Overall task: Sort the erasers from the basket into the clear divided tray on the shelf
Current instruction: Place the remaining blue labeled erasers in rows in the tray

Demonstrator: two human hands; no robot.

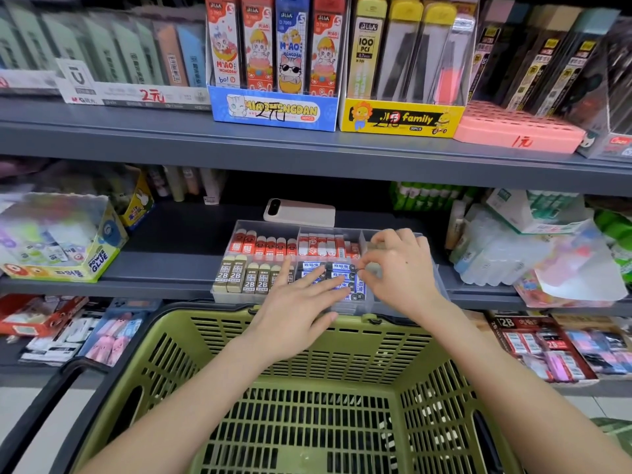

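The clear divided tray (pixel 219 296) sits at the front of the middle shelf. It holds red-sleeved erasers (pixel 263 246), red-and-white erasers (pixel 321 246), tan 2B erasers (pixel 239 275) and blue erasers (pixel 342 268), each kind in its own compartment. My left hand (pixel 301 302) lies flat with straight fingers across the blue erasers and the edge of the tan ones. My right hand (pixel 400 275) hovers over the tray's right side, thumb and forefinger pinching the top of a blue eraser. The green basket (pixel 307 336) below the shelf shows only its slotted floor.
A pink phone (pixel 301 212) lies on the shelf just behind the tray. A glue box (pixel 68 241) stands to the left and wrapped packs (pixel 506 248) crowd the right. Boxed stationery fills the shelf above. Eraser boxes (pixel 547 347) fill the shelf below.
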